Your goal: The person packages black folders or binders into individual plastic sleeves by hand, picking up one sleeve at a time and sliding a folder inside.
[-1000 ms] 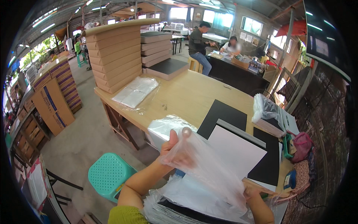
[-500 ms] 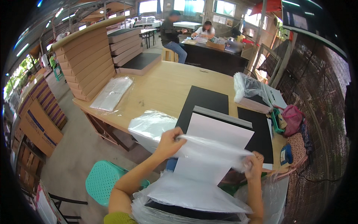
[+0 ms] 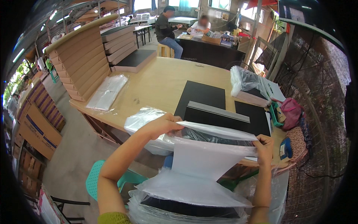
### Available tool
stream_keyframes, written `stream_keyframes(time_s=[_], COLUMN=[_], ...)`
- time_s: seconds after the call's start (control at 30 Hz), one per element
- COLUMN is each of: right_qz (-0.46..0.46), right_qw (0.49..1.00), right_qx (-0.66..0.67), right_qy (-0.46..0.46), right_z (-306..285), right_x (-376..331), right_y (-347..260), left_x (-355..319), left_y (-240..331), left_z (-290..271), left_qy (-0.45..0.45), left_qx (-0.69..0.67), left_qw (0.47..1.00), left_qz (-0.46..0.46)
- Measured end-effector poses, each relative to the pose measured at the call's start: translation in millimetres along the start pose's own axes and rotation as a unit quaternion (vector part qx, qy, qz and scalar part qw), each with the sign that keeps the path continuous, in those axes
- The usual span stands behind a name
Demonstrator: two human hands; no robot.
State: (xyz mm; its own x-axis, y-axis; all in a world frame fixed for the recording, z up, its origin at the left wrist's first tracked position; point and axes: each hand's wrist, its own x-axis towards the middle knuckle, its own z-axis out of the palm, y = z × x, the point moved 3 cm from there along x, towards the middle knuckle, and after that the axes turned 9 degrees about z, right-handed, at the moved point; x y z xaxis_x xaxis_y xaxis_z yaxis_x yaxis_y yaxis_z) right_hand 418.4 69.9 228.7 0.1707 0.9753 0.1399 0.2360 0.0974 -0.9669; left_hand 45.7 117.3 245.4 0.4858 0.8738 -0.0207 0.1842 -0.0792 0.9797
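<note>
A clear plastic bag (image 3: 223,134) is stretched between my hands at the table's near edge. My left hand (image 3: 167,125) pinches one corner of its rim, and my right hand (image 3: 264,148) grips the other corner. Below the stretched film a white sheet (image 3: 197,160) slopes toward me, its lower part under more plastic. Nearest me lies a stack of plastic-wrapped black boards (image 3: 190,209). Just beyond the bag, a pile of black boards with pale edges (image 3: 220,112) rests on the table. A bundle of clear plastic (image 3: 143,121) lies beside my left hand.
The wooden table (image 3: 160,82) carries a tall brown-wrapped stack (image 3: 80,59), black-topped stacks (image 3: 134,59), flat plastic packs (image 3: 108,91) and a plastic-covered stack (image 3: 248,87). At right are a green basket (image 3: 275,114) and pink bag (image 3: 291,112). A turquoise stool (image 3: 95,179) stands left; two people sit beyond.
Both hands have raised the bag's rim away from me, and the right hand has moved up and slightly right. The white sheet's upper part no longer covers the black boards.
</note>
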Motion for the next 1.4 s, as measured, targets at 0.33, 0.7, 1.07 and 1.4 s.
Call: stream_keyframes(time_s=[0.33,0.7,1.07,1.4], right_qz=[0.269,0.311,0.408,0.232], right_qw=[0.891,0.91,0.884,0.95], right_qx=[0.268,0.045,0.161,0.162], right_qy=[-0.247,-0.271,-0.165,-0.134], right_z=[1.5,22.2,26.2,36.7], right_x=[-14.5,-112.9,-137.2,-164.1], right_y=[99.2,199.3,272.7,286.1], left_x=[-2.1,-75.5,-92.1,-82.5], left_y=[-114.6,-308.9,-339.8,-331.1], left_z=[19.7,69.4,63.2,62.6], left_qy=[-0.044,-0.005,0.131,0.004], left_qx=[-0.274,-0.31,-0.17,-0.386], left_qw=[0.949,0.933,0.956,0.909], left_qz=[-0.153,-0.183,-0.199,-0.158])
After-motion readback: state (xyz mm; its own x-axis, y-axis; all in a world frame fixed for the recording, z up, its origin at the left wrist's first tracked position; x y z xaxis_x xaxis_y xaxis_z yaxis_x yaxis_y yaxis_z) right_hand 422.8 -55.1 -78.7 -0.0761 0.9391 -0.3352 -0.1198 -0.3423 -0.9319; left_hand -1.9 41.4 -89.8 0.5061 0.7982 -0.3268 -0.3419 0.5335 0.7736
